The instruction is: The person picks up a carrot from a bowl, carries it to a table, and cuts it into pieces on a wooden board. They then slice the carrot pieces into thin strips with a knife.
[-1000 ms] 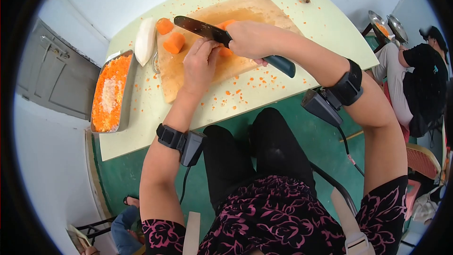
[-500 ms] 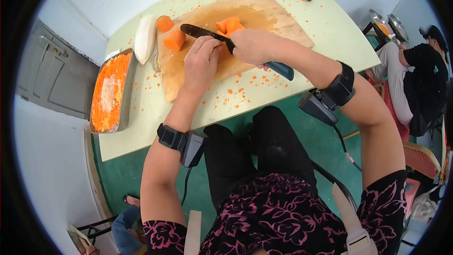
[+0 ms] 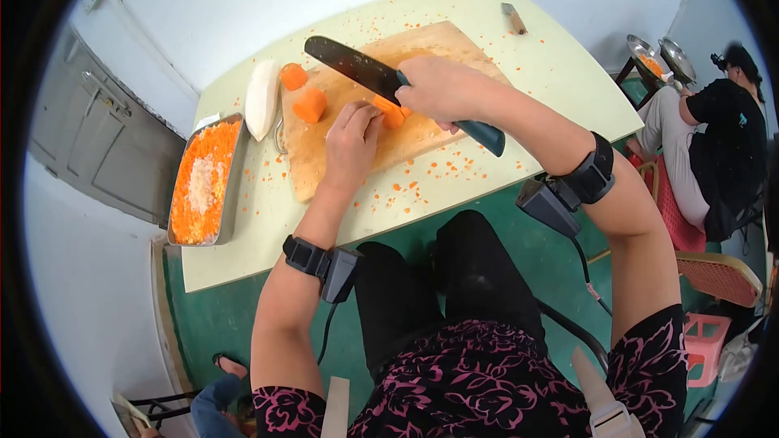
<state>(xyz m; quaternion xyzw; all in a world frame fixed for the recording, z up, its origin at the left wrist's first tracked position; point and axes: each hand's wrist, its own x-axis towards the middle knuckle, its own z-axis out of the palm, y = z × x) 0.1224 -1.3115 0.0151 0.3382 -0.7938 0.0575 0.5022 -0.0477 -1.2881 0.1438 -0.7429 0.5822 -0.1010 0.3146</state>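
My right hand (image 3: 442,91) is wrapped round the dark teal handle of a kitchen knife (image 3: 357,66), its wide black blade tilted above the wooden chopping board (image 3: 316,166). My left hand (image 3: 350,144) rests at the board's middle, fingers bent and pressed against a carrot piece (image 3: 391,113) just below the blade. Part of that carrot is hidden by the fingers and the knife. Two thick carrot chunks, a nearer one (image 3: 310,105) and a farther one (image 3: 293,76), are left of the blade. A peeled white radish (image 3: 261,99) lies beside the board's left edge.
A metal tray (image 3: 237,182) of chopped carrot with a pale heap on top stands at the table's left edge. Carrot bits litter the pale table (image 3: 219,264). A wooden-handled peeler-like tool (image 3: 514,19) lies at the back right. Another person (image 3: 726,126) sits at right.
The knife has lifted off the carrot, showing more of its blade. My left hand stays by the carrot piece. The whole view has shifted slightly.
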